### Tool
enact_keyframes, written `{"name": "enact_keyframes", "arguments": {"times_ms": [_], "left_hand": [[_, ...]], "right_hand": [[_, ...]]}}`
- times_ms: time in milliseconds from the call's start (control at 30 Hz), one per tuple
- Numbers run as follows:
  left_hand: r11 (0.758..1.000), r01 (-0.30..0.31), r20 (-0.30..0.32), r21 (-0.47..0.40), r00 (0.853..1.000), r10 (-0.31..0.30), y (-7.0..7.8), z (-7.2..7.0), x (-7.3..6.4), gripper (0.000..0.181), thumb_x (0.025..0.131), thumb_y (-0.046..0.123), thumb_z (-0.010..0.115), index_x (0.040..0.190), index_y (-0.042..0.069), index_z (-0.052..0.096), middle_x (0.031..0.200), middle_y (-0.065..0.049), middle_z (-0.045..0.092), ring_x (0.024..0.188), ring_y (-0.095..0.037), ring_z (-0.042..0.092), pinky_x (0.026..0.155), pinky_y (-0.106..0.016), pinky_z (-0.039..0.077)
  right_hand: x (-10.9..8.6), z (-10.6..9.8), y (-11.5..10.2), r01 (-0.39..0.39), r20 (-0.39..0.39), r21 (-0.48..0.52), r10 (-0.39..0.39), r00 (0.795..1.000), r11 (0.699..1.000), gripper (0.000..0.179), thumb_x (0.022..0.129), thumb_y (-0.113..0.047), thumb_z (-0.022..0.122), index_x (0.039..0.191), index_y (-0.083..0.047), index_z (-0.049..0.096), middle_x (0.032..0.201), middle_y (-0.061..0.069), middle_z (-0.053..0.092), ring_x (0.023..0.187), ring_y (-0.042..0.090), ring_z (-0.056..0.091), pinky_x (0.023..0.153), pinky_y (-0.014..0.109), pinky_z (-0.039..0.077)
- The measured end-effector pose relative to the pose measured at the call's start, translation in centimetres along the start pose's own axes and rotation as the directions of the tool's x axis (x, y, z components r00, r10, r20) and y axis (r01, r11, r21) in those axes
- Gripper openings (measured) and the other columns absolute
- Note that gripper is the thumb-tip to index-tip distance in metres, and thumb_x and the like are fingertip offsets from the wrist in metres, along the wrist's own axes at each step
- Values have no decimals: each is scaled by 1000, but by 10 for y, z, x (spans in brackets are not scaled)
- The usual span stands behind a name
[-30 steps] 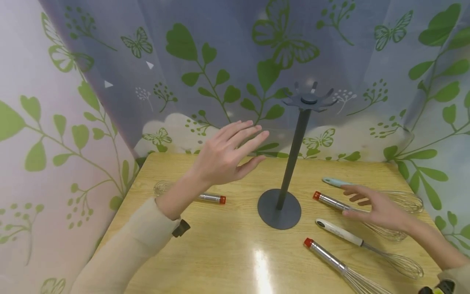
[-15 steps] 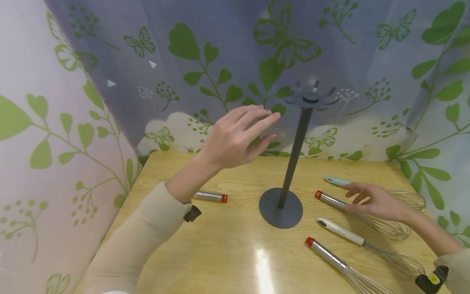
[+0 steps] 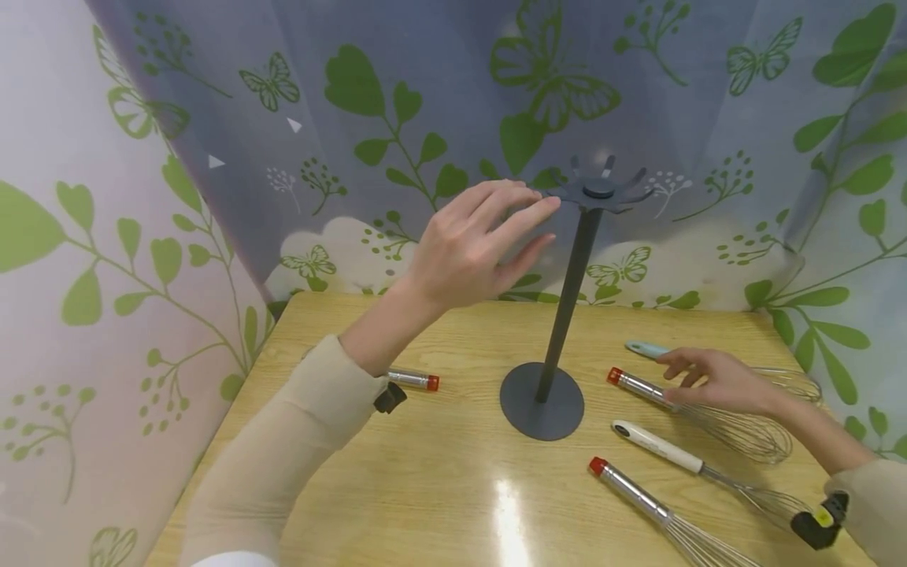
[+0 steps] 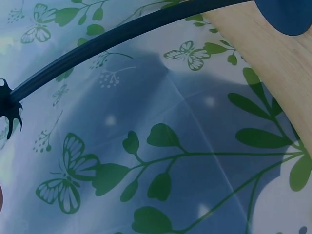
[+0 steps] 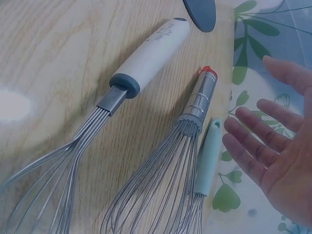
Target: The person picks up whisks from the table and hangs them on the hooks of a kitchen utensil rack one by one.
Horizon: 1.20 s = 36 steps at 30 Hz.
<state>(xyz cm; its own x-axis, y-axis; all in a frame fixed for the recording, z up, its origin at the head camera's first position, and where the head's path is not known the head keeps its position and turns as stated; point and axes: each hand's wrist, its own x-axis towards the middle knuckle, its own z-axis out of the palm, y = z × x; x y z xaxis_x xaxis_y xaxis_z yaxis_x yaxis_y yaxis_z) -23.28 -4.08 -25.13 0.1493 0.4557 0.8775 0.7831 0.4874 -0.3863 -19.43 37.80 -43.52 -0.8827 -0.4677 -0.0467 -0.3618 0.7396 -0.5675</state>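
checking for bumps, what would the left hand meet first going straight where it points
Probably the hooked top of the dark grey, round-based stand: the left hand points towards it in the head view, but depth is unclear.

White glare streaks the table (wrist views look bluer).

My left arm mostly hides the far-left whisk. My right hand partly covers the blue-handled whisk. The bottom edge crops the nearest whisk.
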Motion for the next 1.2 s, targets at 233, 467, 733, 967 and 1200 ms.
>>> {"name": "enact_keyframes", "arguments": {"times_ms": [233,467,733,967,1200], "left_hand": [[1000,-11,-31,-1,999,11,0,6,10,22,102,21,70,119,8,77,104,-8,77,97,-24,74,92,-29,61],[999,-30,-32,36,999,31,0,12,16,20,102,21,72,119,11,77,101,-6,75,95,-22,72,88,-27,60],[998,-40,-26,55,999,41,2,18,19,19,106,21,65,117,13,78,97,-5,73,91,-21,70,83,-26,60],[998,-38,-38,51,999,40,4,22,20,15,106,18,64,108,12,78,94,-5,72,88,-20,69,79,-25,59],[998,-36,-37,47,999,38,5,23,21,14,106,18,65,104,12,78,94,-5,72,89,-20,69,79,-25,60]], "right_hand": [[8,0,-2,-12,14,-31,12,1000,999,56,92,-24,81,137,3,63,117,19,75,88,9,74,72,24,58],[15,0,5,-35,49,-19,36,998,999,59,94,-26,80,140,4,60,117,18,76,90,13,74,71,24,58],[22,3,14,-48,103,36,45,994,998,60,96,-25,77,142,8,57,118,21,75,95,24,76,72,24,60],[28,5,19,-59,115,74,50,992,996,57,96,-23,77,140,8,59,117,22,74,94,25,78,73,25,61],[32,9,21,-72,117,83,62,991,994,58,96,-25,78,140,7,59,116,20,74,95,25,78,75,25,61]]}}
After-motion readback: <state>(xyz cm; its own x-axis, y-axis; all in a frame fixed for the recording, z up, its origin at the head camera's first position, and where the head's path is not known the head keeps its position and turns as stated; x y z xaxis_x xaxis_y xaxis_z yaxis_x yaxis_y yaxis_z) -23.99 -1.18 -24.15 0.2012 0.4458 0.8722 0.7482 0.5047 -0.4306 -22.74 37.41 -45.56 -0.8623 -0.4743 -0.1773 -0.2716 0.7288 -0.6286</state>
